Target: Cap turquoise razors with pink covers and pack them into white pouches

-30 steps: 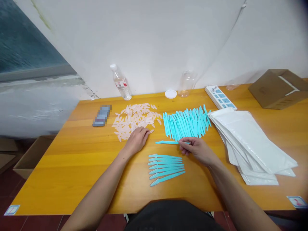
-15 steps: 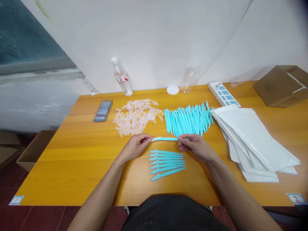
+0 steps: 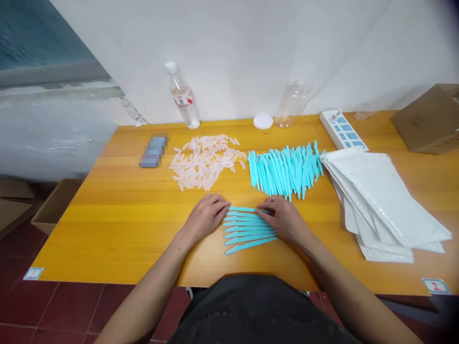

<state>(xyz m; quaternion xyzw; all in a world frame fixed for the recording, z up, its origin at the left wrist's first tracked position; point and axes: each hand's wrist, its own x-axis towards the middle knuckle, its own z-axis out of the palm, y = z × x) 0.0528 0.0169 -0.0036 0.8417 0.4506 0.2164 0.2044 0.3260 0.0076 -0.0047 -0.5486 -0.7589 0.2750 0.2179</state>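
Left hand point(image 3: 210, 214): fingertips pinched at turquoise stick point(image 3: 244, 209) tip | right hand point(image 3: 281, 217): pinched at its other end | stick: far end of row point(image 3: 251, 233), worktop point(image 3: 118, 229) | best: keep parallel, release evenly

Slim turquoise stick point(image 3: 244, 209) crosswise beside matching row point(image 3: 251, 234)

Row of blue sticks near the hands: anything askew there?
Slightly: the nearest blue stick slants more than the others in the row, leaving a wider gap at its left end than its right. I see no broken ones.
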